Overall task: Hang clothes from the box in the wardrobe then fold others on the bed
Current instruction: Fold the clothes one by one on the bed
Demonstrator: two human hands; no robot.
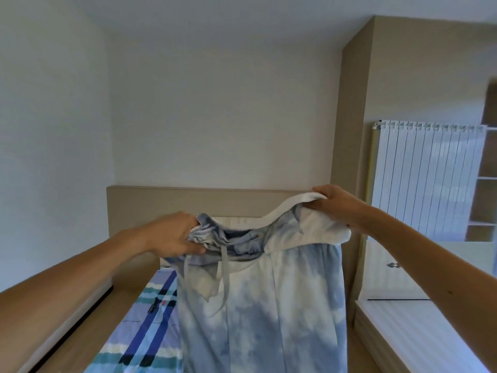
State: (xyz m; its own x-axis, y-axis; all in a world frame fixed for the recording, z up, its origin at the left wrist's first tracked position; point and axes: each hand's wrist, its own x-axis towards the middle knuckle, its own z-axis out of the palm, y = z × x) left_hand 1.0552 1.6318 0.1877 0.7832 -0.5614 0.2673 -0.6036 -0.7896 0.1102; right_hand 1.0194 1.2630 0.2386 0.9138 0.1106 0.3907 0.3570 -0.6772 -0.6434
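A blue-and-white tie-dye pair of trousers (263, 313) with a white waistband and grey drawstring hangs in the air in front of me, over the bed. My left hand (174, 234) grips the bunched left end of the waistband. My right hand (336, 204) pinches the right end, held a little higher. The legs drop straight down out of view at the bottom. The bed (145, 327) below has a blue, teal and white striped cover. Neither the box nor the wardrobe interior shows.
A beige headboard (150, 203) runs along the back wall. A wooden ledge (88, 319) flanks the bed on the left. At right stand a white radiator (427, 179), open shelves (484, 184) and a white low cabinet (403, 278).
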